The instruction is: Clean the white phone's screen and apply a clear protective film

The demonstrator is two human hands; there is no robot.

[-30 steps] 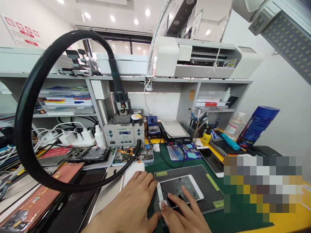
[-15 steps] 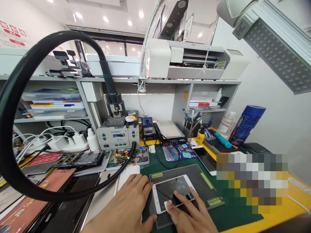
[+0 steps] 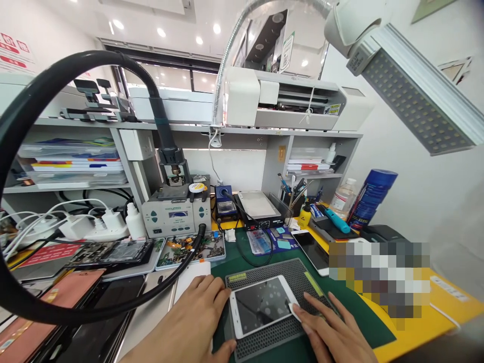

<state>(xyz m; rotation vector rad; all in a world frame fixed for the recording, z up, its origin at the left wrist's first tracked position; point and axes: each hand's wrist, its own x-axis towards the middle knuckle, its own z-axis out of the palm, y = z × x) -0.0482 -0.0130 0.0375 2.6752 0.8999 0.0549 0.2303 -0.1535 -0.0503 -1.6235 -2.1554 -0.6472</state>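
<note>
And the right hand (image 3: 336,330) has slid across to the far right end of the white-framed smartphone with a dark glass screen (image 3: 260,307); half a second back its fingertips were working along the near edge. The left hand (image 3: 196,312) hasn't budged, its fingers close together at the phone's upper left corner, thumb spread away below, gripping nothing, simply resting there. Over on the right, the fingertips are drawn in on a small white wad (image 3: 292,308), pressed against the phone's right end, with the other fingers fanned out above the mat.

The phone itself lies flat, screen up, pale round spots dotting the glass, on a dark grey perforated rectangular mat with yellow-green labels (image 3: 264,340). Beneath that, a deep green work sheet (image 3: 372,325) covers part of the yellow bench (image 3: 416,322). Beyond the left hand, a shallow pale tray (image 3: 212,259) brims with small electronic parts, and the thick black looping hose (image 3: 113,312) reaches over it. Behind the tray sits a grey boxy station with a small display (image 3: 176,217). And to the right of the mat, a second white-framed phone (image 3: 313,254) lies dark, near a little yellow bottle (image 3: 304,216).
</note>
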